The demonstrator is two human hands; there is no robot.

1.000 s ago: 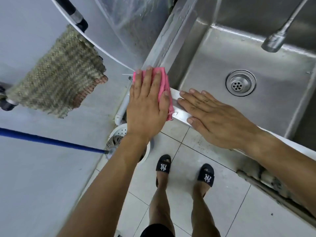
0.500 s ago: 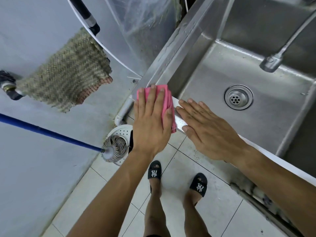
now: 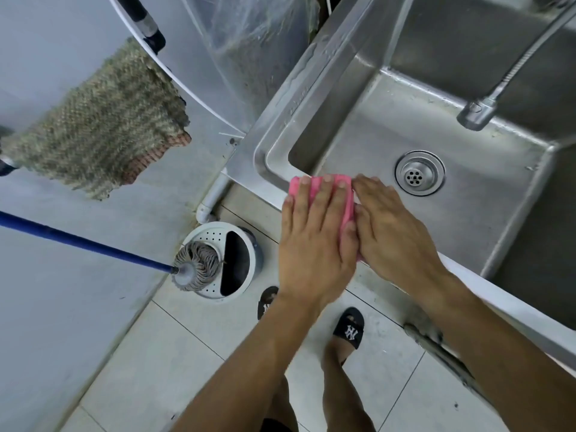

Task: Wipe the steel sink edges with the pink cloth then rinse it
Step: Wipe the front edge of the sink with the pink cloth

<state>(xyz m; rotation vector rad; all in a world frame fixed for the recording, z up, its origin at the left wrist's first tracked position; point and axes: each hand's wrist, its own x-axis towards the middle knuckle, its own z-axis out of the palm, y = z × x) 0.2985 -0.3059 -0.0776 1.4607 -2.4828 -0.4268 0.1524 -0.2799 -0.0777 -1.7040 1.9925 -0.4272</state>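
the pink cloth lay on the front rim of the steel sink, just right of the sink's near-left corner. the left hand pressed it flat, fingers straight and spread, pointing across the rim toward the basin. the right hand lay flat beside it on the same rim, fingers straight, touching the cloth's right edge and holding nothing. the unwiped front rim ran rightward from the cloth, under the right hand, so that hand likely blocked the next stroke.
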